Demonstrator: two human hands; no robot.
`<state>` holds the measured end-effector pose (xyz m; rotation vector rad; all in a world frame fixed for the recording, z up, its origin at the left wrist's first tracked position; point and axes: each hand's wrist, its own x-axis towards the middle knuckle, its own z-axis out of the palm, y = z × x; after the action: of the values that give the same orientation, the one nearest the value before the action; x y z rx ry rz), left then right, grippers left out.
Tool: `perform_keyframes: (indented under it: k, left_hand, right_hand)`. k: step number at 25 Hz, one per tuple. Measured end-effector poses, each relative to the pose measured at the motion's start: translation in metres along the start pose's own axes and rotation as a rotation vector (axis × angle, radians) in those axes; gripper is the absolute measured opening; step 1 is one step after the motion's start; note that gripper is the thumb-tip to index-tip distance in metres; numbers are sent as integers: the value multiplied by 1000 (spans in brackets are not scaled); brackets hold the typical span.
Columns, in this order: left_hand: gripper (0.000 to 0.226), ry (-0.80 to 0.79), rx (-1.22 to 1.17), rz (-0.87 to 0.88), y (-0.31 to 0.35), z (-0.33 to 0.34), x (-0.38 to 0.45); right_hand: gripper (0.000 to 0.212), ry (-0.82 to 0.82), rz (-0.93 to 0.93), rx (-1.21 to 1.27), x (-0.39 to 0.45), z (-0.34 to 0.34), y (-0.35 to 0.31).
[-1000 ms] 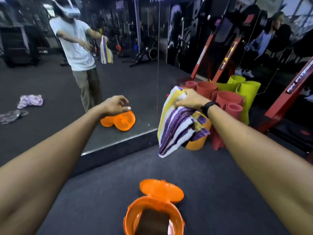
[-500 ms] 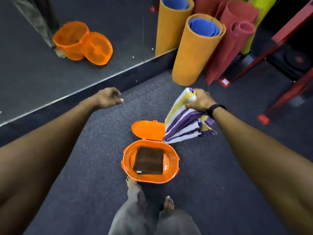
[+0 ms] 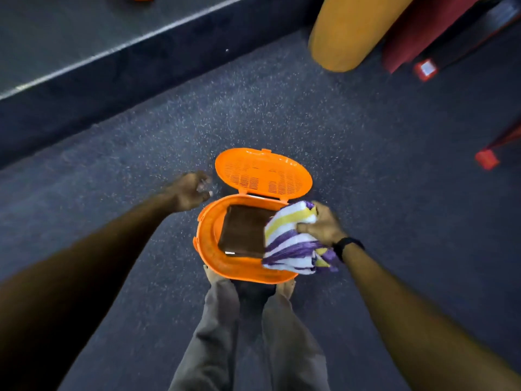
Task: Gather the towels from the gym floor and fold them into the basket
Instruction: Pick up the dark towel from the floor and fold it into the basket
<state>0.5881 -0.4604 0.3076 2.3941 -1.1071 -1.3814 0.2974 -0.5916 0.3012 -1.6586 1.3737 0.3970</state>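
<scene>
Speckled dark floor (image 3: 282, 108), orange basket (image 3: 208, 249), mirror base (image 3: 84, 77)

A round orange plastic basket (image 3: 208, 249) stands on the floor, its slotted lid (image 3: 263, 172) hinged open. A folded dark brown towel (image 3: 244, 232) lies flat inside. A bunched purple, white and yellow striped towel (image 3: 290, 244) overhangs its right rim.

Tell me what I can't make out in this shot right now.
- Head view: the striped towel hides the basket's right rim.
- The brown towel's right edge, same cover.
- The left hand is blurred; its fingers are unclear.
- The orange mat is cut off by the top edge.
</scene>
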Motion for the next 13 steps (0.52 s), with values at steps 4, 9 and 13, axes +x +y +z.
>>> perform_keyframes:
  k: [4,9,13]
  left_hand:
    - [28,-57,25,15,-53,78,70]
    - [35,-108,140,32,-94,135,124]
    - [41,-66,183,53,-73,118,119]
  right_hand:
    - [60,-140,69,-44,86,62,75]
    - [70,-76,13,-202,151,98,102]
    - [63,-25,-120,-185,149,82,71]
